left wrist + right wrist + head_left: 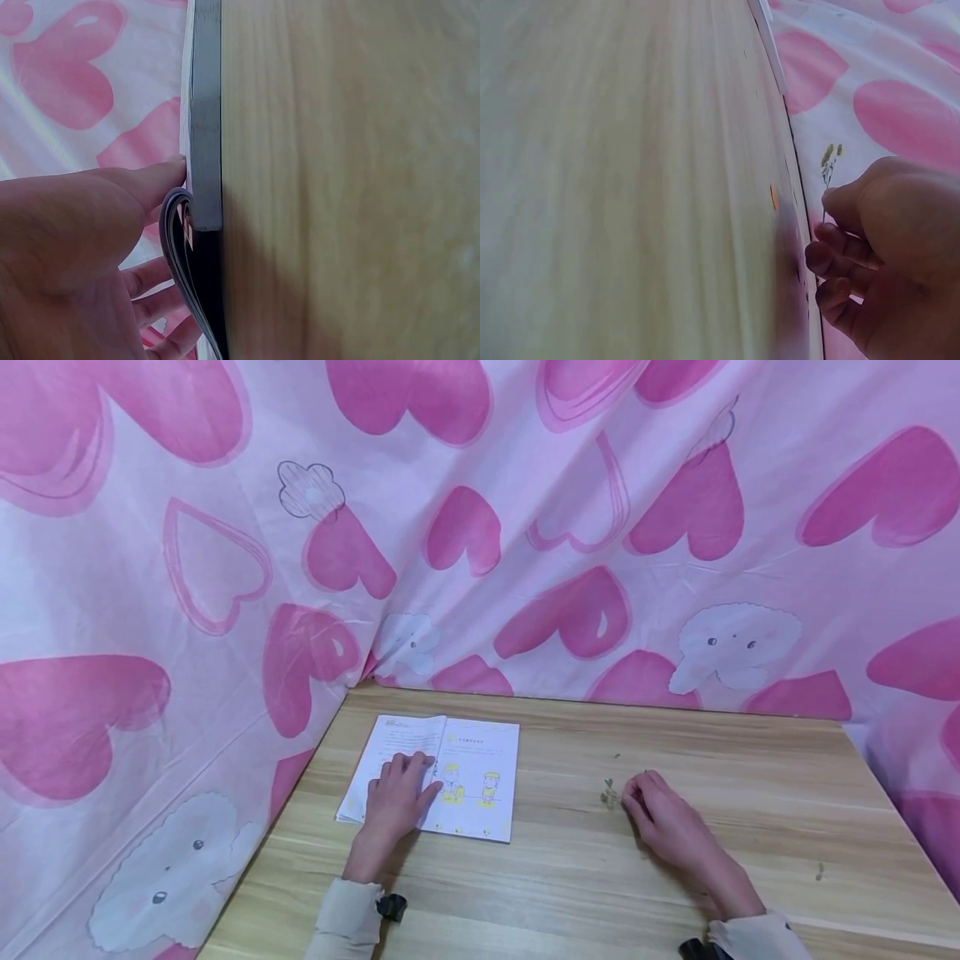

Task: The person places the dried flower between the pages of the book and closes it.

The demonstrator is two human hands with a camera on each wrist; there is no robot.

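An open book (pixel 480 752) with yellow cartoon figures on its right page lies on the left part of the table. My left hand (pixel 396 797) rests on its left page and the centre fold, fingers spread. In the left wrist view, the thumb of that hand (pixel 75 232) lies against the book's edge (pixel 206 120), where pages curl up. To the right of the book, my right hand (pixel 667 818) is low over the table. Between thumb and forefinger it pinches a thin stem of a small dried plant sprig (pixel 827 163), whose greenish head (pixel 609 793) points left.
Tiny plant scraps lie on the wooden table (pixel 570 877): one fragment (pixel 617 756) behind the sprig, another bit (pixel 820 871) at the right. A pink heart-patterned cloth (pixel 450 635) hangs along the left and back edges.
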